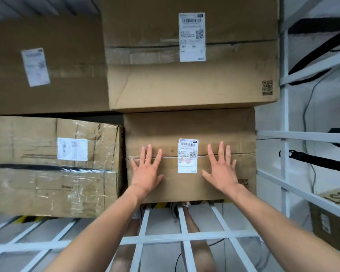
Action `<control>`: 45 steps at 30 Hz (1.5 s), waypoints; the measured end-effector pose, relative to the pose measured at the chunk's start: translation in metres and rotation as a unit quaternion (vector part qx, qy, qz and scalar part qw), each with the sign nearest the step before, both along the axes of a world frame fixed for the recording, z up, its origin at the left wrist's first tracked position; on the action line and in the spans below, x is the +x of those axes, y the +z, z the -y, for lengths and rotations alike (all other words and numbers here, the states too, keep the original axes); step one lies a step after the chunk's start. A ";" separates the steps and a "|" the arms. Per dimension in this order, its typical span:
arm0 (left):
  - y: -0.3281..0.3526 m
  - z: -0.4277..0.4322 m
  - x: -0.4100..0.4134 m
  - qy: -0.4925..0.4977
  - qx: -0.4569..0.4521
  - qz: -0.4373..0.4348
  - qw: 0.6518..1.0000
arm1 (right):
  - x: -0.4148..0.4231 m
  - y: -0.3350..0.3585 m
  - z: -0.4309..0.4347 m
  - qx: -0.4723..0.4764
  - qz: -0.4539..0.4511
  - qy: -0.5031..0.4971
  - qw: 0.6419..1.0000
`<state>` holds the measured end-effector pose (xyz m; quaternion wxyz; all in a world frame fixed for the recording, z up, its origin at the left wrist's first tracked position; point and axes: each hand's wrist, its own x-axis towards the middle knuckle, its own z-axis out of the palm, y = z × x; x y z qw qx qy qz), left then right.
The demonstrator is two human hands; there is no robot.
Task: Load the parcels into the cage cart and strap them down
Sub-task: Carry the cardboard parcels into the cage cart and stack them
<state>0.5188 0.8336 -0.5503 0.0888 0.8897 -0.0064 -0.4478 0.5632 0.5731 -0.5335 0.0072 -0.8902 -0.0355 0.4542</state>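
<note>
Inside the white metal-barred cage cart [185, 237], the left hand [146, 169] and right hand [221, 169] are pressing flat, fingers spread wide, on a brown cardboard parcel [185, 124], either side of its white label [187, 156]. Left of this parcel a tape-wrapped brown carton [53, 173] is sitting edge to edge with it. Above it a larger brown box [185, 83] is jutting past both side edges. Right of it a narrow gap is showing before the side bars and a black strap [322, 161].

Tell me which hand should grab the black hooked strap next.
Right, probably: the right hand presses the brown cardboard box nearest the black hooked strap on the white cage wall; the left hand sits farther.
</note>
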 end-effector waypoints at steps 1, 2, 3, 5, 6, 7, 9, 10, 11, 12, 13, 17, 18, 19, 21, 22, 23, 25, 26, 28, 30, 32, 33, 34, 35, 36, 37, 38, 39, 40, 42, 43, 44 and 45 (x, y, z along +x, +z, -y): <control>0.007 -0.004 -0.001 0.006 -0.001 0.002 1.000 | -0.004 0.008 -0.009 0.012 0.002 0.005 1.000; 0.015 -0.011 -0.002 0.010 0.000 0.007 1.000 | -0.009 0.017 -0.022 0.024 0.004 0.011 1.000; 0.023 -0.019 -0.004 0.011 0.002 0.012 1.000 | -0.014 0.024 -0.037 0.036 0.003 0.018 0.999; 0.037 -0.041 -0.009 0.007 0.012 0.023 1.000 | -0.027 0.035 -0.074 0.053 0.003 0.032 0.998; 0.040 -0.052 -0.012 0.004 0.015 0.031 0.999 | -0.033 0.037 -0.094 0.062 0.005 0.033 0.998; 0.045 -0.066 -0.015 0.004 0.019 0.041 0.999 | -0.038 0.040 -0.117 0.073 0.006 0.033 0.997; 0.051 -0.098 -0.021 0.005 0.029 0.053 0.998 | -0.047 0.044 -0.165 0.098 0.005 0.033 0.995; 0.053 -0.116 -0.025 0.007 0.036 0.056 0.998 | -0.052 0.044 -0.190 0.111 0.005 0.039 0.993; 0.054 -0.133 -0.029 0.008 0.045 0.057 0.997 | -0.056 0.044 -0.210 0.124 0.004 0.048 0.991; 0.053 -0.154 -0.035 0.013 0.055 0.060 0.997 | -0.062 0.044 -0.234 0.136 0.005 0.063 0.989; 0.052 -0.177 -0.041 0.022 0.065 0.063 0.996 | -0.067 0.043 -0.257 0.147 0.007 0.079 0.986; 0.042 -0.267 -0.065 0.045 0.103 0.042 0.993 | -0.094 0.034 -0.334 0.143 0.008 0.116 0.983; 0.039 -0.287 -0.072 0.041 0.108 0.027 0.993 | -0.100 0.030 -0.350 0.132 -0.003 0.125 0.983; 0.036 -0.304 -0.080 0.035 0.109 0.009 0.993 | -0.107 0.026 -0.364 0.116 -0.017 0.137 0.984; 0.029 -0.325 -0.096 0.031 0.108 -0.021 0.993 | -0.116 0.018 -0.379 0.078 -0.044 0.159 0.983; 0.024 -0.332 -0.102 0.034 0.109 -0.033 0.993 | -0.118 0.013 -0.384 0.060 -0.051 0.164 0.983; 0.021 -0.337 -0.105 0.040 0.111 -0.041 0.992 | -0.118 0.009 -0.388 0.048 -0.057 0.166 0.983; 0.015 -0.342 -0.099 0.042 0.109 -0.047 0.992 | -0.109 0.001 -0.390 0.033 -0.059 0.167 0.984; 0.013 -0.341 -0.091 0.040 0.103 -0.047 0.993 | -0.101 -0.001 -0.389 0.031 -0.054 0.169 0.984; 0.010 -0.340 -0.077 0.051 0.082 -0.051 0.994 | -0.083 -0.004 -0.385 0.030 -0.047 0.174 0.983; 0.006 -0.338 -0.070 0.063 0.071 -0.056 0.994 | -0.071 -0.007 -0.382 0.031 -0.047 0.186 0.981; 0.004 -0.335 -0.070 0.066 0.071 -0.058 0.994 | -0.070 -0.007 -0.380 0.031 -0.045 0.185 0.981; 0.004 -0.335 -0.070 0.067 0.073 -0.055 0.994 | -0.071 -0.007 -0.380 0.032 -0.040 0.189 0.981; 0.005 -0.335 -0.071 0.067 0.076 -0.054 0.993 | -0.073 -0.006 -0.380 0.035 -0.036 0.192 0.980; 0.008 -0.334 -0.071 0.067 0.078 -0.055 0.993 | -0.074 -0.005 -0.380 0.041 -0.034 0.194 0.980; 0.011 -0.333 -0.071 0.068 0.081 -0.053 0.993 | -0.074 -0.004 -0.379 0.050 -0.032 0.195 0.979; 0.014 -0.331 -0.072 0.070 0.085 -0.048 0.993 | -0.073 -0.001 -0.377 0.060 -0.029 0.194 0.979; 0.018 -0.327 -0.071 0.073 0.088 -0.041 0.993 | -0.072 0.002 -0.375 0.070 -0.026 0.191 0.979; 0.025 -0.321 -0.070 0.076 0.088 -0.036 0.993 | -0.071 0.009 -0.371 0.076 -0.026 0.181 0.980; 0.034 -0.313 -0.067 0.075 0.087 -0.032 0.993 | -0.068 0.016 -0.367 0.078 -0.024 0.168 0.982; 0.055 -0.292 -0.057 0.064 0.081 -0.015 0.995 | -0.061 0.036 -0.356 0.071 -0.013 0.150 0.986; 0.069 -0.279 -0.050 0.060 0.074 -0.005 0.995 | -0.056 0.049 -0.348 0.068 -0.007 0.143 0.987; 0.085 -0.265 -0.042 0.057 0.068 0.005 0.996 | -0.049 0.064 -0.339 0.065 -0.001 0.135 0.989; 0.104 -0.252 -0.034 0.052 0.062 0.017 0.997 | -0.042 0.081 -0.331 0.062 0.008 0.129 0.990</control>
